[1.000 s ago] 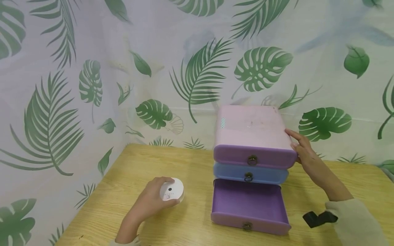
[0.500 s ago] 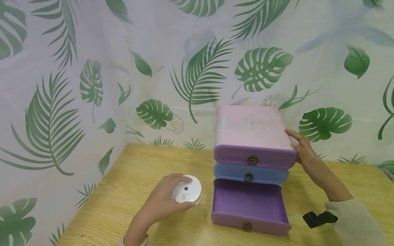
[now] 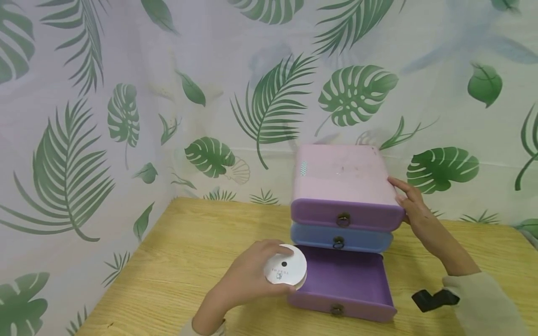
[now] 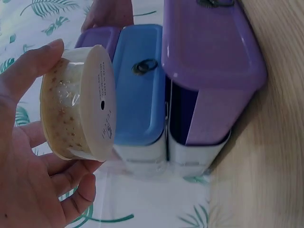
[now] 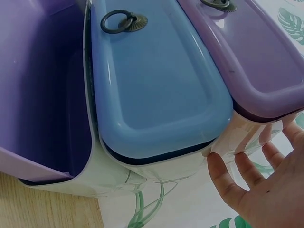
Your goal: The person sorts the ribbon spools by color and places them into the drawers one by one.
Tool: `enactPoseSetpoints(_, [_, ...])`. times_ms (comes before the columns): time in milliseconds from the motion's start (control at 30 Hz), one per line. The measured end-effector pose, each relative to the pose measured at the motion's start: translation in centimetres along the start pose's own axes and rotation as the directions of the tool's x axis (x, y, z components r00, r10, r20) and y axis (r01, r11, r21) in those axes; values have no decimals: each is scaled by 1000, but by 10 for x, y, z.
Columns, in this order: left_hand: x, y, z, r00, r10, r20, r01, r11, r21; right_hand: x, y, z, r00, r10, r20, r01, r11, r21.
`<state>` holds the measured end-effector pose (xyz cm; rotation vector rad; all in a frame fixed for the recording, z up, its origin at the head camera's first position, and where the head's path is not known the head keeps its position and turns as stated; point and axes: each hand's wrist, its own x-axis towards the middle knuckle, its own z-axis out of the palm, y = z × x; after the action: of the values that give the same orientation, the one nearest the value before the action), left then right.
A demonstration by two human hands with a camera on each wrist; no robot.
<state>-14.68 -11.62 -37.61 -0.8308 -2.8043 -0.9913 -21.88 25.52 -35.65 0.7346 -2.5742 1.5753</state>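
My left hand grips a spool of ribbon by its edge, thumb on one side and fingers on the other. The spool has a white printed face with a dark centre hole, and its sheer ribbon carries small gold marks. In the head view it overlaps the left edge of the pulled-out bottom drawer, whose purple inside holds nothing. My right hand rests against the right side of the drawer cabinet, its fingers extended along the wall. The blue middle drawer and purple top drawer are closed.
The cabinet stands on a wood-grain table, close to a leaf-patterned cloth backdrop. Ring handles hang on the drawer fronts. A black piece sits by the right sleeve.
My left hand has carried the ribbon spool rightward, from over the table to the bottom drawer's left edge. The right hand and the cabinet have stayed in place.
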Motion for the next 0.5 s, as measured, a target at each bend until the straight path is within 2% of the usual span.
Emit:
enactPoseSetpoints(133, [9,4,12,999,39,27,-40,999,10,0,-1,1,1000,5,-3,-5,1000,5])
enactPoseSetpoints(333, [22,9,32,994,110,26,-111,994,22,0,-1,2,1000,12,-11,-12,1000,24])
enactPoseSetpoints(500, [34,17,47,993,110,48,-114,990,81,0,2,1,1000,4,-11,-3,999,38])
